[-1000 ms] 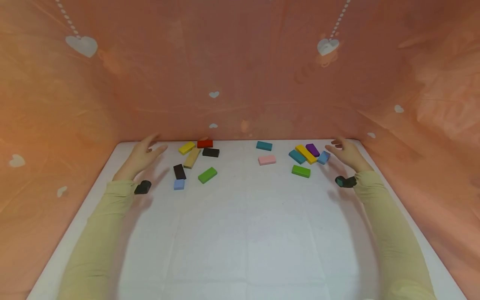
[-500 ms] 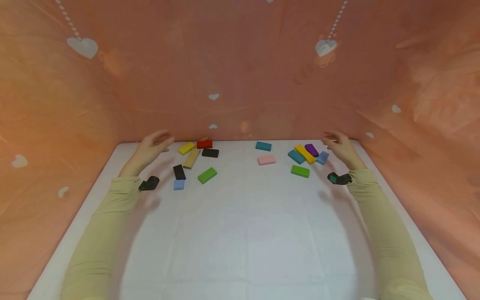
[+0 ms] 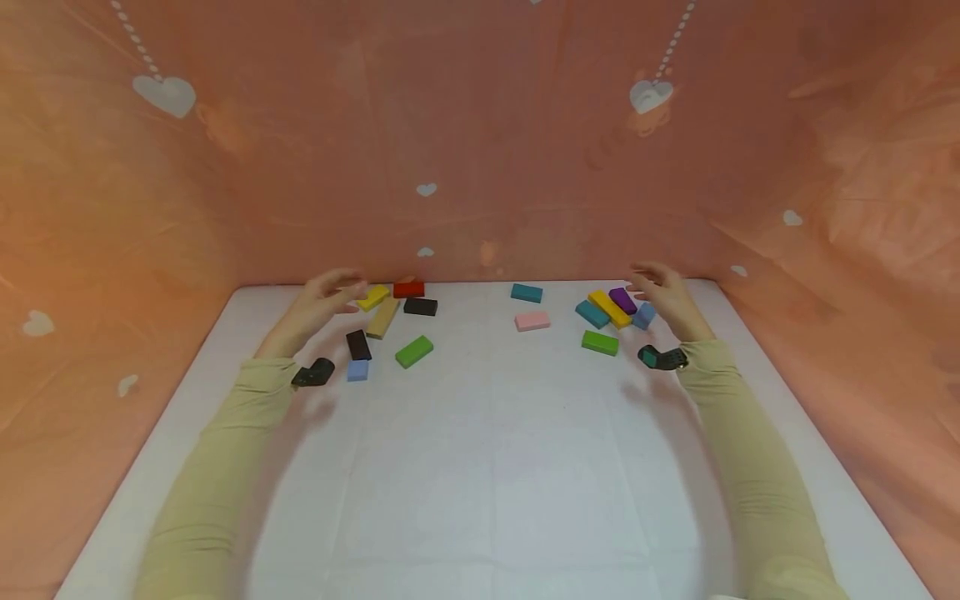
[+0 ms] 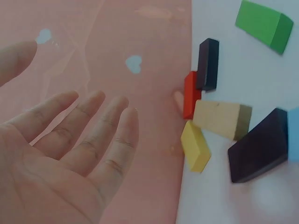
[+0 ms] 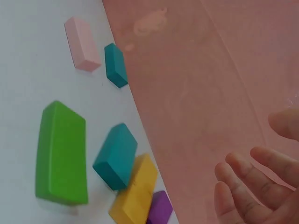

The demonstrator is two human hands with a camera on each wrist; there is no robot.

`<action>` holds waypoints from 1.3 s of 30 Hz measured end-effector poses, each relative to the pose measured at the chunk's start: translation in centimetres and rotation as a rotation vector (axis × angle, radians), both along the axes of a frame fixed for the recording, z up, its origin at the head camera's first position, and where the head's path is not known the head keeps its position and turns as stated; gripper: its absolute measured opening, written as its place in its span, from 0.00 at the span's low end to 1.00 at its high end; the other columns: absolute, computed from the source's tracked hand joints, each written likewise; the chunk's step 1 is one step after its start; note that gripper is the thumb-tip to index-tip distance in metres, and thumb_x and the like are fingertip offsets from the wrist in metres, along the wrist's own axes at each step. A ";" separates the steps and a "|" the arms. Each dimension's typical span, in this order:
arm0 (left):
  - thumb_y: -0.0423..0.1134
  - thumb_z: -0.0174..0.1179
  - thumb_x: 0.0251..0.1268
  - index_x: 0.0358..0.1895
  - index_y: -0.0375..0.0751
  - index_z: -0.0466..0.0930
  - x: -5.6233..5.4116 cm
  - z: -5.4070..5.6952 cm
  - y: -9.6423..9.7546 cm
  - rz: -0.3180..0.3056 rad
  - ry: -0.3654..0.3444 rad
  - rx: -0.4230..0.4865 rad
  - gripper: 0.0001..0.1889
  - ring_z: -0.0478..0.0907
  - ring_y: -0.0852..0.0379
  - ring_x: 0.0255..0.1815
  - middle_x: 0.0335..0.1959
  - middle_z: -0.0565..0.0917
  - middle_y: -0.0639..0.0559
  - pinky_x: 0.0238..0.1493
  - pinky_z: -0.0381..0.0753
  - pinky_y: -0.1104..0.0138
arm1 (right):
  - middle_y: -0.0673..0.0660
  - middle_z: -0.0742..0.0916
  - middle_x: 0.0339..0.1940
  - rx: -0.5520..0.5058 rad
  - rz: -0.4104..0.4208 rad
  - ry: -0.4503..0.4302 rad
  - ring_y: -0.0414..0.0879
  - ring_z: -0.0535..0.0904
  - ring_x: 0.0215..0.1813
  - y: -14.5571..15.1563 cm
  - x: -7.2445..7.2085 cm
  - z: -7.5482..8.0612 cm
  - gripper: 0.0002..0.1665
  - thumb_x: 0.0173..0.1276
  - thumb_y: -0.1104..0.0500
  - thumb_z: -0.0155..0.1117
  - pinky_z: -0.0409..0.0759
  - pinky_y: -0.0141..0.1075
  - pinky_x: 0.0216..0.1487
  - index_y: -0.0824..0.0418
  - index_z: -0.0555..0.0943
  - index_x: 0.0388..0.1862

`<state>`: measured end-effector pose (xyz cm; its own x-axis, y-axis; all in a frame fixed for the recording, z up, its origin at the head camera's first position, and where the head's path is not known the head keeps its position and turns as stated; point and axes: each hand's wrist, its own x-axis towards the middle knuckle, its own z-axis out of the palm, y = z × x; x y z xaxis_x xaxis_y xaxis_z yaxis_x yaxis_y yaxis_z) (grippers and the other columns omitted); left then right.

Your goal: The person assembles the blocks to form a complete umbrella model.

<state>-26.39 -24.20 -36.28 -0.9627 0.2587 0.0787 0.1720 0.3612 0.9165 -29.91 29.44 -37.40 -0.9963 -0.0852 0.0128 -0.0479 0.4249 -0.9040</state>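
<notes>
My left hand (image 3: 318, 307) hovers over the far left of the white table, fingers relaxed and holding nothing. Nearest to it is a yellow block (image 3: 373, 297); beside that lie a beige block (image 4: 222, 119), a red block (image 4: 189, 95) and a black block (image 4: 208, 64). Another black block (image 3: 358, 345) touches a light blue block (image 3: 357, 370). My right hand (image 3: 666, 302), loose and holding nothing, is raised at the far right. By it lie a purple block (image 3: 622, 300), a blue block (image 3: 643, 315), an amber block (image 5: 135, 191) and a teal block (image 5: 117, 156).
A green block (image 3: 414, 351) lies at centre left and another green block (image 5: 61, 154) at the right. Between the groups are a pink block (image 3: 532, 321) and a second teal block (image 3: 527, 292). Orange cloth walls (image 3: 480, 150) enclose the white table (image 3: 487, 467).
Both hands have moved inward, the left hand to the right and the right hand to the left. The blocks lie where they were.
</notes>
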 end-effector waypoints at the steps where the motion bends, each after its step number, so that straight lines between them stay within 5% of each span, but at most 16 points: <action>1: 0.44 0.53 0.73 0.68 0.33 0.62 -0.1 -0.2 0.2 -0.002 -0.005 0.005 0.27 0.74 0.52 0.52 0.63 0.69 0.37 0.53 0.77 0.60 | 0.70 0.69 0.66 -0.011 0.004 0.000 0.64 0.68 0.62 -0.2 0.0 0.0 0.35 0.75 0.46 0.50 0.64 0.53 0.66 0.66 0.60 0.71; 7: 0.42 0.53 0.72 0.68 0.33 0.63 -0.5 -1.3 1.5 -0.054 -0.040 0.051 0.26 0.72 0.41 0.57 0.63 0.69 0.33 0.59 0.70 0.47 | 0.68 0.73 0.64 -0.034 0.023 0.003 0.63 0.71 0.60 -1.4 0.0 -0.3 0.31 0.76 0.50 0.51 0.66 0.53 0.64 0.67 0.64 0.69; 20: 0.42 0.54 0.71 0.66 0.33 0.64 -0.2 -3.5 3.8 -0.100 -0.122 0.109 0.25 0.72 0.32 0.54 0.59 0.71 0.29 0.58 0.68 0.43 | 0.74 0.74 0.60 -0.088 0.084 -0.009 0.64 0.71 0.59 -3.9 -0.6 -2.7 0.27 0.76 0.55 0.50 0.69 0.50 0.63 0.71 0.66 0.65; 27: 0.49 0.58 0.66 0.67 0.37 0.65 -1.2 -6.5 3.5 -0.102 -0.175 0.148 0.30 0.78 0.41 0.49 0.57 0.74 0.37 0.52 0.76 0.54 | 0.73 0.75 0.59 -0.126 0.106 -0.014 0.62 0.73 0.55 -5.3 -0.8 -3.8 0.27 0.75 0.57 0.51 0.70 0.52 0.60 0.71 0.66 0.67; 33: 0.44 0.55 0.70 0.67 0.32 0.61 -0.2 -5.6 4.3 -0.130 -0.207 0.079 0.28 0.74 0.37 0.57 0.64 0.68 0.36 0.61 0.69 0.48 | 0.72 0.76 0.59 -0.102 0.115 -0.064 0.63 0.75 0.53 -6.6 -0.8 -4.6 0.26 0.75 0.56 0.52 0.75 0.49 0.54 0.69 0.68 0.66; 39: 0.40 0.56 0.70 0.65 0.30 0.64 0.0 -5.8 4.7 -0.129 -0.219 0.033 0.26 0.74 0.39 0.54 0.58 0.74 0.33 0.60 0.70 0.50 | 0.69 0.78 0.58 -0.064 0.153 -0.039 0.62 0.75 0.54 -7.5 -0.7 -5.1 0.24 0.75 0.57 0.53 0.77 0.44 0.52 0.70 0.70 0.64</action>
<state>-26.36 -19.49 -42.04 -0.9169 0.3815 -0.1175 0.0111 0.3185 0.9479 -30.60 21.98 -42.52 -0.9715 -0.2365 -0.0157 -0.0719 0.3572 -0.9313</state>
